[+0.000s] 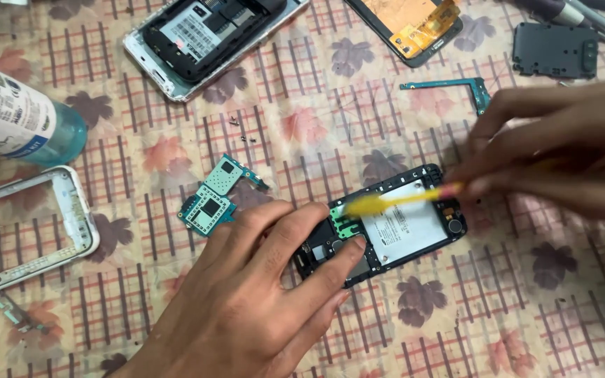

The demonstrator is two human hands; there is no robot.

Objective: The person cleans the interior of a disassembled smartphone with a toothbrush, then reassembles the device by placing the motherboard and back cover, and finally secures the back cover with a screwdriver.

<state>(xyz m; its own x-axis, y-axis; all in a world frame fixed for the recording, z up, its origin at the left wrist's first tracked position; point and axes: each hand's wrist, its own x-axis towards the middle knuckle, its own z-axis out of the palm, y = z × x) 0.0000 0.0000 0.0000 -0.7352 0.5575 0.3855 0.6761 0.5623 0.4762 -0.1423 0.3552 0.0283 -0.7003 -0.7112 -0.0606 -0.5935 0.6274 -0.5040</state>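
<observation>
Opened black phone body (pixel 386 227) lies mid-cloth, flat rectangle, long axis running lower-left to upper-right, inner side up: white label panel at centre, small green board at its lower-left end, round part at the right end. Left hand (pixel 246 301) comes in below-left of it, fingers spread, forefinger and middle fingertip pressing down on the phone's lower-left end; that end is partly hidden under them. Right hand (pixel 561 150), right of the phone, motion-blurred, fingers bunched and pinching a thin yellow tool (pixel 397 201); the tool lies almost level across the phone's top, tip pointing left onto the green board. Exact grip hard to make out.

Left of the phone: loose teal circuit board (pixel 215 199), irregular shape, dark chips. Farther left: white plastic frame (pixel 29 231), hollow, cut off by the edge. Above-left: clear bluish bottle (pixel 15 115) on its side, and another gutted phone (pixel 208 35) with silver rim. Above-right: thin teal L-shaped strip (pixel 456 87), flat black cover plate (pixel 554 49). Tablecloth (pixel 456 322) is checked with leaf prints.
</observation>
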